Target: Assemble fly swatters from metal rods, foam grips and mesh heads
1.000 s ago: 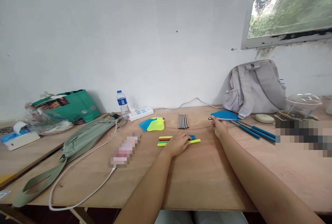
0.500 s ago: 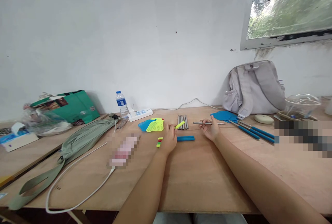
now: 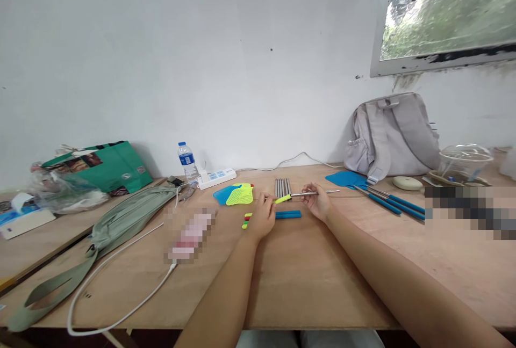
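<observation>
My left hand (image 3: 262, 218) is closed on a yellow-green handle (image 3: 283, 199), its open end pointing right. In my right hand (image 3: 318, 204) a thin silver metal rod (image 3: 299, 195) is pinched, lying level. The rod's left tip meets the end of the handle; whether it is inside cannot be told. Just behind them several grey metal tubes (image 3: 282, 186) lie side by side. Blue handles (image 3: 291, 214) extend right from under my left hand, and coloured handle ends (image 3: 245, 225) show to its left. Fly swatter heads, one yellow-green mesh (image 3: 241, 195) and one blue (image 3: 221, 194), overlap beyond.
On the right lie a blue swatter head (image 3: 344, 178), blue-handled metal rods (image 3: 382, 202), a grey backpack (image 3: 397, 138) and a clear plastic bowl (image 3: 463, 160). Leftward are a power strip (image 3: 217, 178), bottle (image 3: 187, 160), white cable (image 3: 121, 316), grey-green bag (image 3: 124, 219) and green bag (image 3: 121, 168).
My right hand has moved left with the metal rod, closing the gap to the yellow-green handle. The handle in my left hand has tilted flatter and now lines up with the rod.
</observation>
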`<state>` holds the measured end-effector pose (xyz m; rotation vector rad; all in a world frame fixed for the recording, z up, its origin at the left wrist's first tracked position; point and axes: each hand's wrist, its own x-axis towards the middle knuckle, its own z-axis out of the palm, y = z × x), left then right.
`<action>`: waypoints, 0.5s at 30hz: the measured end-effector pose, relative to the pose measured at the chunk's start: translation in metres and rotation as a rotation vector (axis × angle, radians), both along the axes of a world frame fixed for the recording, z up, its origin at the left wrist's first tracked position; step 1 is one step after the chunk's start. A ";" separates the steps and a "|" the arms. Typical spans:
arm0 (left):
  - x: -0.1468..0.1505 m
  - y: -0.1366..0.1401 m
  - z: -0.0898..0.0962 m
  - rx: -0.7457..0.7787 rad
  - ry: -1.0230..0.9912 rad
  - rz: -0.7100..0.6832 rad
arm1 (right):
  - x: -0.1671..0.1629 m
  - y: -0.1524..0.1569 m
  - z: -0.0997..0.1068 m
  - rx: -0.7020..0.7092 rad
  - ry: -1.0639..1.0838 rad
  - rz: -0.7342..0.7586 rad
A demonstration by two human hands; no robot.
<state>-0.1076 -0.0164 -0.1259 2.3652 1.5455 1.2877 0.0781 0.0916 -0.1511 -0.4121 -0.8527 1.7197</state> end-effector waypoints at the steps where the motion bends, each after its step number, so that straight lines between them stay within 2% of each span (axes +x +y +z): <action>1: -0.001 0.000 0.001 -0.001 0.008 -0.005 | 0.001 0.002 -0.001 -0.007 -0.015 0.001; 15: -0.004 0.001 0.000 -0.015 0.051 -0.082 | 0.001 0.007 -0.005 -0.024 -0.172 0.025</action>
